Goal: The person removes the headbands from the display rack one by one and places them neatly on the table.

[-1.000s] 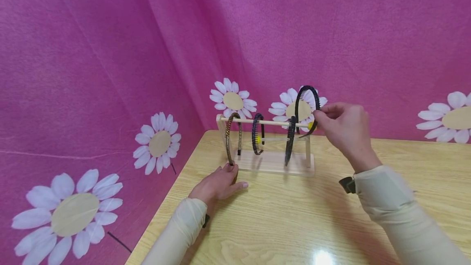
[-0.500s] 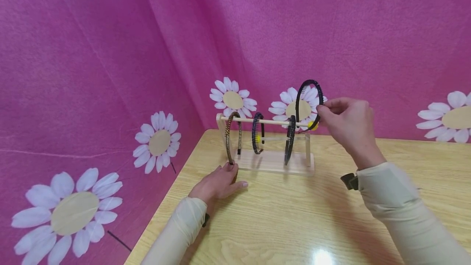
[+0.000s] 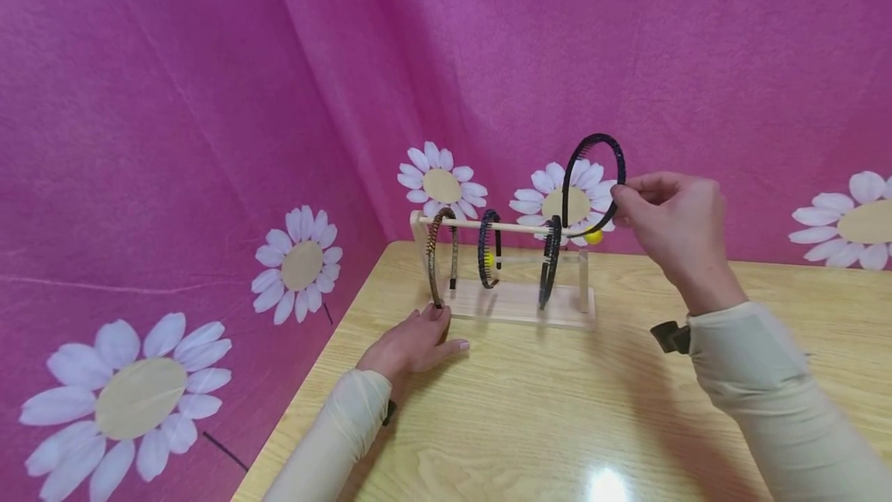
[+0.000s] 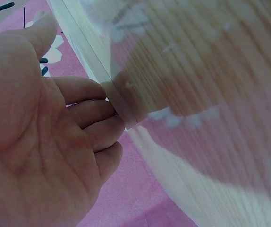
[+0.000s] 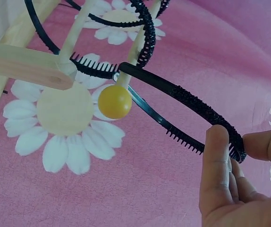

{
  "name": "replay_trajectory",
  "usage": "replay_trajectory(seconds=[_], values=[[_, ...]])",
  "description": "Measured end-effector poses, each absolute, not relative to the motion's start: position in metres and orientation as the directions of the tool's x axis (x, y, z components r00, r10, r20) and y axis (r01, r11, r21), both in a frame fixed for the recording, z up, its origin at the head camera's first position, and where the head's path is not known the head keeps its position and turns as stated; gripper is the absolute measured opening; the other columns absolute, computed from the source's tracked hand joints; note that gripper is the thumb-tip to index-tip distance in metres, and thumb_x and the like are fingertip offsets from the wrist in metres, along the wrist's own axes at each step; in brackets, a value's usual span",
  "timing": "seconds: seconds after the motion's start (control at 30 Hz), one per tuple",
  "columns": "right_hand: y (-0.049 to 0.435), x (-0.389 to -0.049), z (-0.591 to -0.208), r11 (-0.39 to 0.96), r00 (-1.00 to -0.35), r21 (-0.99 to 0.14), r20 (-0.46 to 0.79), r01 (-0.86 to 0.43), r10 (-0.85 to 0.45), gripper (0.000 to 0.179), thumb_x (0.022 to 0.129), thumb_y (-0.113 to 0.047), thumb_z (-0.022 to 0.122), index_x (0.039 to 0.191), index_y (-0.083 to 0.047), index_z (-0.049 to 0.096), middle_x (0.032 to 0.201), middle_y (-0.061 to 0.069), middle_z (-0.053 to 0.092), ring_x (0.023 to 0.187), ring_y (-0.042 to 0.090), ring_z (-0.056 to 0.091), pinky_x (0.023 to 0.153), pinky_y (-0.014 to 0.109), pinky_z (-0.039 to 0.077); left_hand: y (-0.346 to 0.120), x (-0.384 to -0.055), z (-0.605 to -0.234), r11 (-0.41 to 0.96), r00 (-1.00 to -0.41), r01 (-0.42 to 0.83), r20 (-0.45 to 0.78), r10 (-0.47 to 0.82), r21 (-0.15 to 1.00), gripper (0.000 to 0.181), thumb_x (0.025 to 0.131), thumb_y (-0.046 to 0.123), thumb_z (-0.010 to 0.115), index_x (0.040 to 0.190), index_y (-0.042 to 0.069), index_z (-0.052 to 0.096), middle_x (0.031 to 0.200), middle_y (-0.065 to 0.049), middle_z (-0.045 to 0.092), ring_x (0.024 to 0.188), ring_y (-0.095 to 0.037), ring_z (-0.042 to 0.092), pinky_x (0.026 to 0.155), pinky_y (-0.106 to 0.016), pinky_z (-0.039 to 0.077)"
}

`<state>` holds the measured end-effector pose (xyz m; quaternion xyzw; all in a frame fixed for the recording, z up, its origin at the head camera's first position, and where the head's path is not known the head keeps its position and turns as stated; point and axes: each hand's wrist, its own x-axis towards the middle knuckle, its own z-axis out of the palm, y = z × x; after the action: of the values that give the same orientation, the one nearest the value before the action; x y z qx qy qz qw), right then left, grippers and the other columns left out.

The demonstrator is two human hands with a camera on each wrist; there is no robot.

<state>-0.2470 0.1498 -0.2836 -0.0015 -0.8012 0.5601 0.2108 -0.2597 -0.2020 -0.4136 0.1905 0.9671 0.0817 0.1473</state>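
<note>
My right hand (image 3: 672,231) pinches a black toothed headband (image 5: 192,101) between thumb and fingers, beside the right end of a wooden stand (image 3: 519,310). In the right wrist view, the headband's glittery part lies at the fingertips, and its ends lie by the yellow ball (image 5: 115,101) that tips the stand's upper rod. Three headbands hang on that rod: a gold-brown one (image 3: 431,258), a dark one (image 3: 482,254) and a black one (image 3: 552,258). My left hand (image 3: 414,343) rests with extended fingers at the stand's front left corner, fingertips against its base in the left wrist view.
The stand is on a light wood-grain table (image 3: 502,417), near its back edge. A lower rod with another yellow ball (image 3: 490,260) runs beneath the upper one. Pink cloth (image 3: 662,60) with white daisies hangs behind and to the left.
My right hand has moved up and to the right with the black headband, drawing it out toward the rod's yellow end. My left hand has stayed at the base.
</note>
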Motion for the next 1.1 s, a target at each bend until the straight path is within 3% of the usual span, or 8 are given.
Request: replay_trajectory(seconds=[0.37,0.7,0.93,1.1], values=[[0.153,-0.244,-0.277,0.252,-0.878,-0.907,0.400,-0.337,0.264,0.024,0.094,-0.014,0.068,0.105,0.008,0.071,0.074,-0.010,0.071,0.065,0.009,0.072,0.066,0.023,0.059,-0.201,-0.260,-0.413,0.917,-0.888,0.337,-0.251,0.384,0.211,0.084,0.100,0.062,0.047,0.159,0.005,0.027,0.162,-0.019,0.026,0.147,-0.038,0.026,0.119,-0.046,0.026],[0.161,-0.233,-0.274,0.007,-0.896,-0.925,0.371,-0.381,0.243,0.008,0.091,-0.004,0.069,0.090,0.001,0.076,0.078,0.001,0.073,0.064,0.015,0.073,0.067,0.027,0.060,-0.202,-0.261,-0.415,0.913,-0.884,0.353,-0.248,0.397,0.206,0.085,0.100,0.062,0.046,0.159,0.004,0.027,0.161,-0.020,0.025,0.148,-0.033,0.026,0.121,-0.042,0.021],[0.164,-0.224,-0.278,-0.160,-0.937,-0.927,0.315,-0.338,0.154,0.015,0.091,0.003,0.065,0.085,-0.002,0.077,0.082,0.007,0.074,0.066,0.018,0.073,0.068,0.031,0.061,-0.202,-0.261,-0.414,0.908,-0.881,0.369,-0.239,0.409,0.197,0.084,0.101,0.061,0.046,0.158,0.002,0.027,0.161,-0.021,0.026,0.148,-0.031,0.026,0.122,-0.042,0.019],[0.164,-0.221,-0.284,-0.190,-0.965,-0.947,0.252,-0.260,0.065,0.015,0.093,0.001,0.064,0.086,-0.002,0.077,0.083,0.008,0.075,0.069,0.018,0.073,0.071,0.031,0.061,-0.201,-0.261,-0.414,0.912,-0.883,0.359,-0.245,0.401,0.201,0.084,0.101,0.060,0.046,0.158,0.002,0.027,0.161,-0.020,0.025,0.148,-0.031,0.025,0.121,-0.042,0.020]])
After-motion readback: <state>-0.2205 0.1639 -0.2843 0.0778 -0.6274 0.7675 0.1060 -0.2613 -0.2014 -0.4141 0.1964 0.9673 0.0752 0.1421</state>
